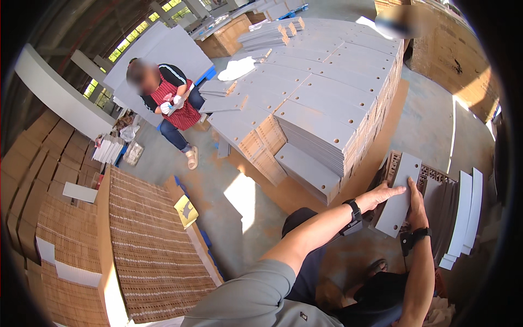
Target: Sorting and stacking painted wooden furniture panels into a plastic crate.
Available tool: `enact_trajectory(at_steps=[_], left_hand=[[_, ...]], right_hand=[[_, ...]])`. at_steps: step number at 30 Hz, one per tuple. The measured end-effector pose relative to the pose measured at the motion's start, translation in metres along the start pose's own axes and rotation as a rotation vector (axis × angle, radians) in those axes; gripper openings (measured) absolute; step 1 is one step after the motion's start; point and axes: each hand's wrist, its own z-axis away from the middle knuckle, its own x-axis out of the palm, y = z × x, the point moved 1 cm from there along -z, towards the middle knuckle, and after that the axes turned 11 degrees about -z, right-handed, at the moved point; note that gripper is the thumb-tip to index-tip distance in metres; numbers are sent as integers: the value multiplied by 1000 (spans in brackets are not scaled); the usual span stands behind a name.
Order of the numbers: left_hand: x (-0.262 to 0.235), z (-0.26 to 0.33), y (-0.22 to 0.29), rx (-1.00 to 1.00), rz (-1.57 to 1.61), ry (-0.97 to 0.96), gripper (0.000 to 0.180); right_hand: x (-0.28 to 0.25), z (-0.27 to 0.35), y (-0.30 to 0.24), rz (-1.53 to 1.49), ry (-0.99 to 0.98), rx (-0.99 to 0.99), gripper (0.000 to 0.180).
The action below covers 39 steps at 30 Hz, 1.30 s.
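Observation:
A grey rectangular panel (399, 204) with a round hole near each end lies tilted in front of me on the right. My left hand (383, 194) is closed on its left edge, the thumb laid over the top face. Along the opposite edge, my right hand (417, 210) grips the same panel; its fingers underneath are hidden. Beneath and behind the panel stands a row of brown pieces with perforated ends (433, 174). Dark wristbands are on both my wrists.
A large stack of grey panels (327, 82) fills the middle. Long light strips (473, 210) stand at the right. Brown stacked pieces (155, 245) sit at the lower left, with a yellow cloth (186, 211). A seated co-worker (169, 101) in a red apron and white gloves handles a panel.

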Motion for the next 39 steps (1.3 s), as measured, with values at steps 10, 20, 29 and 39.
enact_trajectory(at_steps=[10,20,29,39], left_hand=[[21,-22,-58,-314,-624,241,124],[-21,-11,-63,-31,-783,484,95],[47,6,-30,-102,-1141,419,112],[48,10,-30,-126,-1109,449,123]], right_hand=[[-59,-34,68,321,-33,-174,57],[-1,-17,43,839,167,-359,37],[-41,-2,45,927,219,-289,37],[-28,11,36,787,83,-291,40]])
